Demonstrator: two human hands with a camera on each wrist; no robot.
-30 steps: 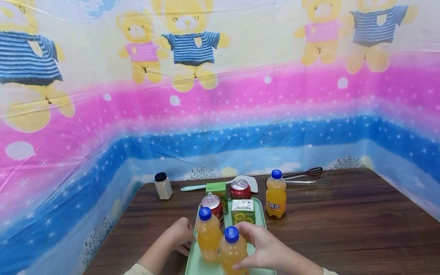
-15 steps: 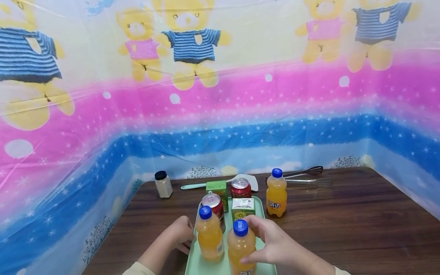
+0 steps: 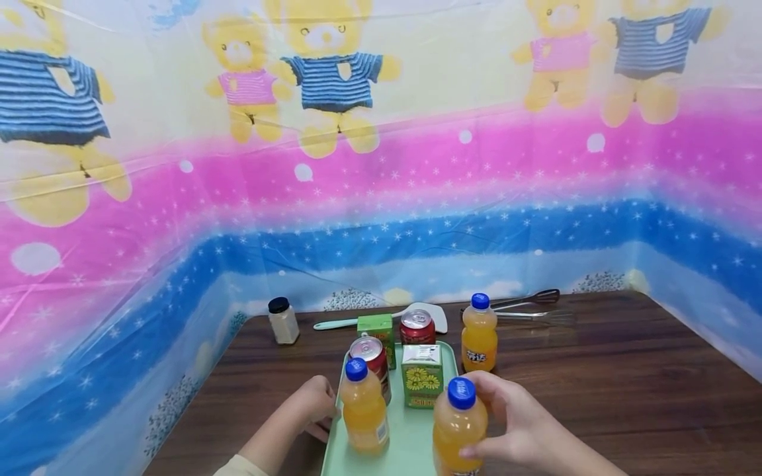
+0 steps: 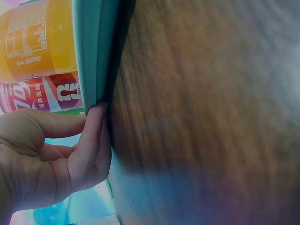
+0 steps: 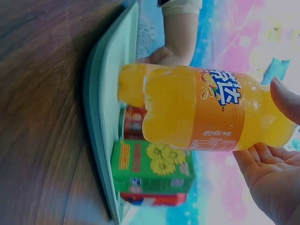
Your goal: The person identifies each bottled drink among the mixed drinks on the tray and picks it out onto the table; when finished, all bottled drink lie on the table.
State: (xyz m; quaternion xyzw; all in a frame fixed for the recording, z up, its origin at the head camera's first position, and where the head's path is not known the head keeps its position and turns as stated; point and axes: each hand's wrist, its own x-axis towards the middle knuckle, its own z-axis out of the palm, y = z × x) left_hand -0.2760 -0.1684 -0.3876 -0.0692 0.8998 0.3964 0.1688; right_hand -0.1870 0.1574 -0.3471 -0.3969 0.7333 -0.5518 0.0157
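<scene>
My right hand [image 3: 516, 418] grips an orange soda bottle [image 3: 458, 433] with a blue cap near its neck. In the right wrist view that bottle's base is raised off the green tray [image 3: 411, 439], by the tray's right side. My left hand [image 3: 317, 404] pinches the tray's left rim, thumb on the edge and fingers at its underside in the left wrist view. On the tray stand a second orange soda bottle [image 3: 363, 413], a red soda can [image 3: 370, 354], a green drink carton with yellow flowers [image 3: 423, 380], another green carton [image 3: 375, 322] and another red can [image 3: 418, 326].
A third orange soda bottle [image 3: 479, 337] stands on the wooden table [image 3: 607, 377], right of the tray. Behind lie a white-headed spatula [image 3: 437, 316] and whisk-like utensils [image 3: 536, 317]. A black-lidded jar [image 3: 283, 322] stands back left. A printed curtain [image 3: 381, 231] hangs behind.
My right hand has carried its soda bottle rightward, away from the second bottle to the tray's right side. The flowered carton is more exposed. My left hand stays at the tray rim.
</scene>
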